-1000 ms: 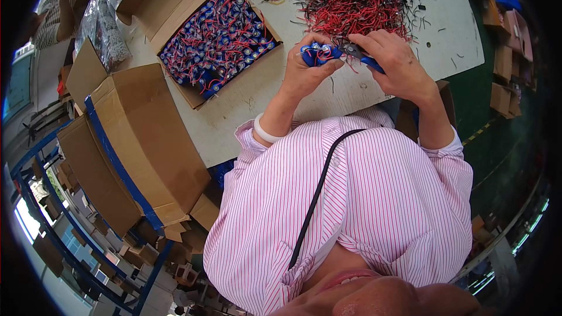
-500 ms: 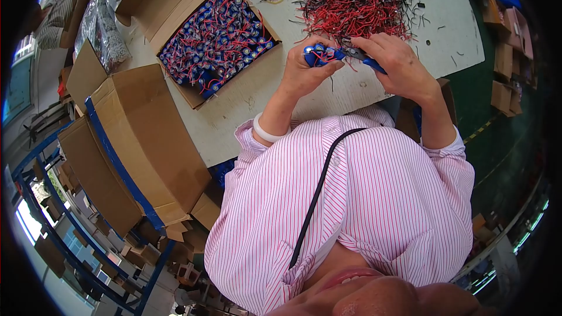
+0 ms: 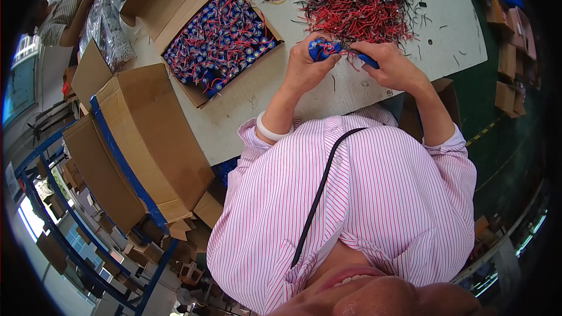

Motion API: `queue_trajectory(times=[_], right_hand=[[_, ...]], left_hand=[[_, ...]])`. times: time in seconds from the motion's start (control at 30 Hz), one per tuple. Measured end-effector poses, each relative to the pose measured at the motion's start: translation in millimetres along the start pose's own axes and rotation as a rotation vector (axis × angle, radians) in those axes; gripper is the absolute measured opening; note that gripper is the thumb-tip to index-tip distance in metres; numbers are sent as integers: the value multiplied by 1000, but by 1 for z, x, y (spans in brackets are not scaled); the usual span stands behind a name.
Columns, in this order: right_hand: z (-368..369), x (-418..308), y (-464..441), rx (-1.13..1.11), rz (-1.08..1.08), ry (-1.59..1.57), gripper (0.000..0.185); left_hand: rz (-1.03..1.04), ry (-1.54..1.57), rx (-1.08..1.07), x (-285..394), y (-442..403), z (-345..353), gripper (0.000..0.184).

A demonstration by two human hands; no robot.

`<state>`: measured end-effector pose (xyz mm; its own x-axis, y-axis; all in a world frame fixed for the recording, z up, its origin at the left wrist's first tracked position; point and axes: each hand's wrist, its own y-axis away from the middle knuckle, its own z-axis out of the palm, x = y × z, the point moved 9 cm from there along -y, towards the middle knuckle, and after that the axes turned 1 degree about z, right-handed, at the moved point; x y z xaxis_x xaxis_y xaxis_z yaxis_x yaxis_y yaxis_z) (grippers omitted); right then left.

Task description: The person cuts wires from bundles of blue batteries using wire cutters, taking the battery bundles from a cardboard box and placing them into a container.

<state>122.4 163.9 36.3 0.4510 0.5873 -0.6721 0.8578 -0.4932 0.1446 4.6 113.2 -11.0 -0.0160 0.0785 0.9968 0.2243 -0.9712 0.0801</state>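
Observation:
My left hand (image 3: 302, 69) is wrapped round a blue battery pack (image 3: 320, 50) with thin red and black wires. In my right hand (image 3: 393, 64) is a pair of wire cutters with blue handles (image 3: 368, 60). The cutters' jaws point left at the pack's wires, close to my left fingertips; whether they touch a wire is too small to tell. Just beyond both hands lies a heap of red and black wire pieces (image 3: 363, 6). To the left, many similar blue battery packs (image 3: 216, 38) fill an open cardboard box (image 3: 175, 9).
The pale worktable (image 3: 234, 123) has scattered wire scraps along its right side. A large open carton (image 3: 158, 134) stands at its left edge. Plastic bags (image 3: 108, 35) and another person's striped sleeve (image 3: 61, 14) are at the far left. Boxes (image 3: 508, 96) stand on the right.
The battery pack has turned a little in my left hand. My right hand has tilted, with the cutters still in it and their jaws less visible. The view has shifted slightly.

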Motion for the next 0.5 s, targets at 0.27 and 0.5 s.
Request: queue_trajectory(times=[0.27, 0.5], right_hand=[[-20, 5, -3, 184, 89, -290, 42], [-14, -37, -17, 428, -173, -327, 47]], left_hand=[[-248, 439, -100, -10, 3, 2, 36], [-243, 774, -207, 1, 5, 16, 53]])
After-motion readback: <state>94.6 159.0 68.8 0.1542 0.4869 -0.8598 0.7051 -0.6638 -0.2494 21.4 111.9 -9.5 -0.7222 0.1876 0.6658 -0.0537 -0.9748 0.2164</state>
